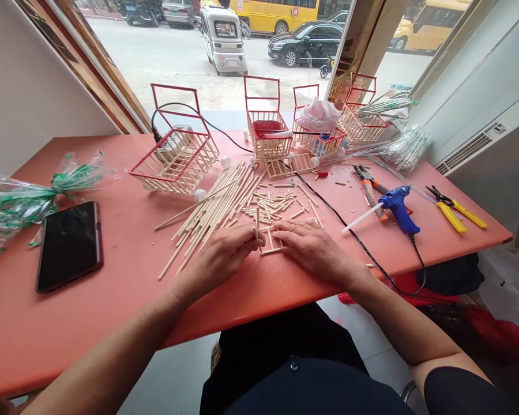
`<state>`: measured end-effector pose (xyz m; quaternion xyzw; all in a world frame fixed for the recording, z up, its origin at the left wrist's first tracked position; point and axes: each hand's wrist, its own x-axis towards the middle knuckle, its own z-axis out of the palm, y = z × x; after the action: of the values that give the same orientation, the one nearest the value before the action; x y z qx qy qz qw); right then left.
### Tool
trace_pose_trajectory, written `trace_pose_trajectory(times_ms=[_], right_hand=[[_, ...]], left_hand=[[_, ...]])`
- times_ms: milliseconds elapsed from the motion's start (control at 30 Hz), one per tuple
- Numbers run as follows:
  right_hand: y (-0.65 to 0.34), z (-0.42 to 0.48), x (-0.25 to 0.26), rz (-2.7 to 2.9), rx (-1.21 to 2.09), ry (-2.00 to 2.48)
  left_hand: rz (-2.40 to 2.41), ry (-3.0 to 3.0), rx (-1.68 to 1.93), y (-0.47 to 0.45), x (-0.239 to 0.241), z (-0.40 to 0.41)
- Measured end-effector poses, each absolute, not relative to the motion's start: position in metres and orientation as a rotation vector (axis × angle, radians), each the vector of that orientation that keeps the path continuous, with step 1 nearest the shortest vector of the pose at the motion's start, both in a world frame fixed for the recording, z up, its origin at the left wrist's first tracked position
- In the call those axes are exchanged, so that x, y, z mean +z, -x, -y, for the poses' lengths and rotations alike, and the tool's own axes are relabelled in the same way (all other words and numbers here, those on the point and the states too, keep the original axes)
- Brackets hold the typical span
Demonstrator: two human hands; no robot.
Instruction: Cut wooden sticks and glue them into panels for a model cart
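Note:
My left hand rests on the red table with its fingers pinched on a short wooden stick that stands upright at the fingertips. My right hand lies flat, fingers stretched out, pressing on a small frame of glued sticks between the two hands. A pile of long sticks fans out just beyond my left hand, and several short cut sticks lie scattered ahead of both hands.
A blue glue gun with its black cord lies to the right, beside orange pliers and yellow cutters. A black phone and green plastic packets sit at the left. Stick-built carts line the window side.

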<state>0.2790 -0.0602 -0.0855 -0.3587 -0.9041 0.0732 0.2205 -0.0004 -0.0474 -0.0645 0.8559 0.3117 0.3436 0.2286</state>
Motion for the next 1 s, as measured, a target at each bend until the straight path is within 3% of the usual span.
trace_pose_trajectory(times_ms=[1000], right_hand=[[-0.2780,0.0614,-0.0798,2.487,0.228,0.999]], left_hand=[[-0.923,-2.305,0.884,-0.0012,-0.0617,0.0482]])
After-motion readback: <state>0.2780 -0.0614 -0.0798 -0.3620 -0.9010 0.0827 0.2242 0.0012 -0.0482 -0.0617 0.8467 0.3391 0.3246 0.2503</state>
